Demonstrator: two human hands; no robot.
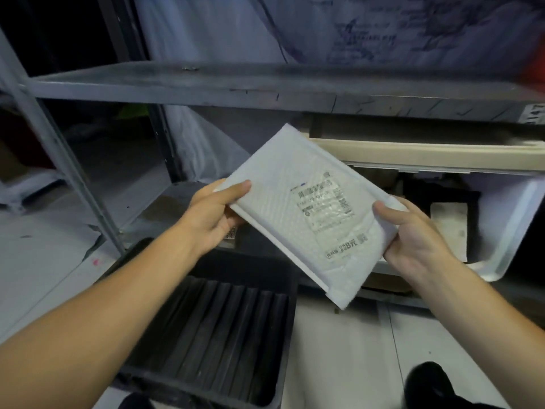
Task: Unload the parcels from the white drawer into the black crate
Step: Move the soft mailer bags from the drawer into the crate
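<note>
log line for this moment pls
step: move mailer | left hand: holding | right hand: holding | crate: empty | drawer: open

One white padded parcel (303, 214) is above the black crate (224, 329), held by two hands, left (216, 215) and right (413, 240). There is one black crate and, right of it, one white drawer (507, 231) holding one dark parcel (442, 208).

Both bare forearms extended forward. Left hand (213, 215) clamped, thumb on top, fingers underneath. Right hand (413, 234) likewise gripping, thumb up, palm facing inward.
</note>
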